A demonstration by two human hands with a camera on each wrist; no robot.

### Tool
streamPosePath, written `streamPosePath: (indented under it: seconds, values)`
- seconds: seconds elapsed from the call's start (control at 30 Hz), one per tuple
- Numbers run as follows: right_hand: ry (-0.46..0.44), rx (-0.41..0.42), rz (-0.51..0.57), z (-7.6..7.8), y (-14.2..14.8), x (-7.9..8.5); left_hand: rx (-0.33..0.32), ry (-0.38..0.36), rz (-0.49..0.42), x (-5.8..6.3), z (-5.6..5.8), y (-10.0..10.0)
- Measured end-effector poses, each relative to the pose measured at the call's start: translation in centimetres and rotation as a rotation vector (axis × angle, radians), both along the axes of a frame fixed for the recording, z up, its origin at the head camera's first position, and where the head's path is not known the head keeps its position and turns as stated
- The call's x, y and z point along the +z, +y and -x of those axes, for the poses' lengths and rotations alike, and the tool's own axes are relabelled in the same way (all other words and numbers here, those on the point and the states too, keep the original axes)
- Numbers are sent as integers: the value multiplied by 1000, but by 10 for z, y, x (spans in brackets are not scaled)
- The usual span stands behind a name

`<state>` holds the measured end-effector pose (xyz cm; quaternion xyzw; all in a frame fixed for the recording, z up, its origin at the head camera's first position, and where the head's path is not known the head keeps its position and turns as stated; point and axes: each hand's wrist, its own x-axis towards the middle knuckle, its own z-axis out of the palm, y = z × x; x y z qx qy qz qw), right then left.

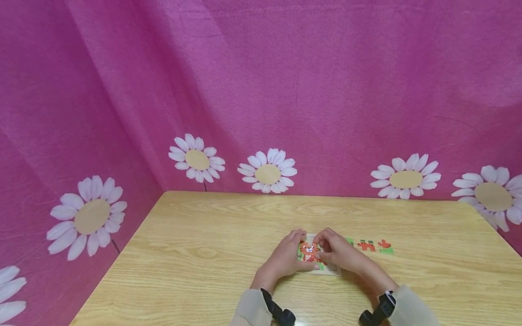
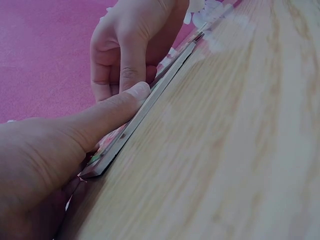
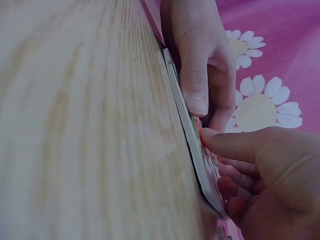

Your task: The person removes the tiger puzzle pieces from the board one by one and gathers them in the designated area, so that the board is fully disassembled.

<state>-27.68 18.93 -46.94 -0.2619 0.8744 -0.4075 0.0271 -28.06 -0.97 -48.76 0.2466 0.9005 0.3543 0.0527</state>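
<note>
A small wooden jigsaw puzzle board [image 1: 332,272] with an orange tiger picture [image 1: 308,250] lies flat on the table. My left hand [image 1: 285,256] holds the board at its left side, with the thumb [image 2: 136,92] on the near edge and the fingers toward the far edge. Over the board's right part, my right hand [image 1: 340,252] pinches a puzzle piece between thumb and curled fingers; the piece is mostly hidden. In the right wrist view the right thumb [image 3: 235,145] touches something orange at the board's surface.
Loose orange puzzle pieces [image 1: 366,246] lie right of the board, one with a green edge [image 1: 386,250]. A green bit [image 1: 349,240] shows behind the right hand. Behind the wood-grain table [image 1: 195,267] hangs a pink cloth [image 1: 318,99] with white daisies.
</note>
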Motion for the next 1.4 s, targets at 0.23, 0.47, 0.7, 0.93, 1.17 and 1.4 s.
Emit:
streamPosePath:
  seconds: [0.23,0.47,0.7,0.93,1.17,1.4]
  values:
    - [108,-31,0,-5,-1,-5,8,-2,7,-1,-2,0]
    - [171,-44,62,-10,0,-12,7,-1,10,1,-3,1]
    - [212,-58,153,-13,1,-14,12,-7,12,2,-4,0]
    - [190,-83,207,-13,0,-14,2,17,22,1,-2,0]
    - [159,-105,221,-13,2,-14,3,19,22,2,-2,0]
    - [145,-119,242,-14,6,-12,5,17,28,2,-1,0]
